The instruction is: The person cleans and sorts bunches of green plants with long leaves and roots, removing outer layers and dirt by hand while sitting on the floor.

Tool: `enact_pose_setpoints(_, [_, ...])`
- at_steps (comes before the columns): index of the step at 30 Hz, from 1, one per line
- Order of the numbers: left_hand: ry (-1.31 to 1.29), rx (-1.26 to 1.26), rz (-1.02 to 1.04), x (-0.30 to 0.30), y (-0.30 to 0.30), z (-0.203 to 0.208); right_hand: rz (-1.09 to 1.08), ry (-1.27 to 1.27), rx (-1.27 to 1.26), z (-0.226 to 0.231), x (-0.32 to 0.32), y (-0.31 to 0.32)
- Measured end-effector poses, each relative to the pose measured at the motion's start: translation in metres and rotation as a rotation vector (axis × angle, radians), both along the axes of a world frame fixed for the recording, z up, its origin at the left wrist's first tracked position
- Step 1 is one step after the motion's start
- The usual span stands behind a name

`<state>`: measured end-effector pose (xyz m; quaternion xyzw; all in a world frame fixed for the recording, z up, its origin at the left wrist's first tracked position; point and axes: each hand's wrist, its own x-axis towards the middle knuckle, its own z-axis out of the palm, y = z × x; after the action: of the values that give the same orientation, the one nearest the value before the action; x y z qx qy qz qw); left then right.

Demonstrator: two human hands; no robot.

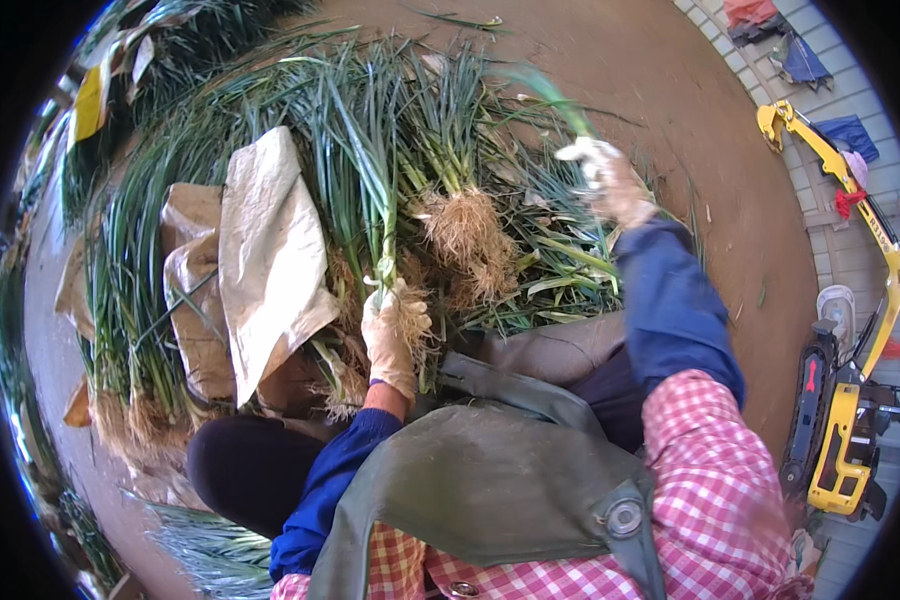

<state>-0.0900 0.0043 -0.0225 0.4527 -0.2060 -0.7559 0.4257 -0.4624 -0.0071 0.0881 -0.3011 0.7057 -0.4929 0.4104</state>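
Observation:
My left hand (388,335), in a pale glove, is closed round the lower end of green onions (380,215), whose leaves point up and away from me. Stringy roots show beside its fingers. Out to the right, my right hand (610,180), also gloved, is raised and smeared by motion. A blurred green onion leaf (555,100) streaks up from its fingers. Just right of my left hand lies a bunch of green onions with a tan root mass (470,235). Stripped leaves (570,260) are strewn below my right hand.
Rows of green onions (135,300) stand at the left, partly covered by a whitish sheet (270,265). More onions (205,50) are heaped at the far left. A dark apron (490,480) covers my lap. At the right edge, a yellow toy-like excavator (840,440) stands by pale tiles.

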Motion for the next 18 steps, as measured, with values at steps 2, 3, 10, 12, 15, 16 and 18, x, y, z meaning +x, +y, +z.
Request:
enact_pose_setpoints(2, [0.052,-0.008,-0.015,0.005,0.0,0.006,0.04,0.124,0.063,0.044,-0.02,0.045])
enact_pose_setpoints(3, [0.062,-0.002,-0.001,0.011,-0.001,0.006,0.059,0.157,0.092,0.056,-0.023,0.073])
enact_pose_setpoints(10, [0.206,-0.001,0.002,0.012,0.012,0.002,0.156,0.192,0.415,0.02,-0.051,0.145])
enact_pose_setpoints(12, [0.203,-0.009,-0.048,0.014,0.013,-0.001,0.189,0.303,0.454,0.01,-0.048,0.141])
enact_pose_setpoints(15, [0.178,0.006,0.003,0.028,0.016,-0.007,0.524,-0.129,0.169,-0.016,0.143,0.035])
enact_pose_setpoints(16, [0.207,-0.001,-0.025,0.026,0.017,-0.008,0.57,-0.201,0.284,-0.024,0.176,0.026])
enact_pose_setpoints(18, [0.198,-0.028,-0.003,0.033,0.018,-0.008,0.576,-0.385,0.333,-0.053,0.246,0.012])
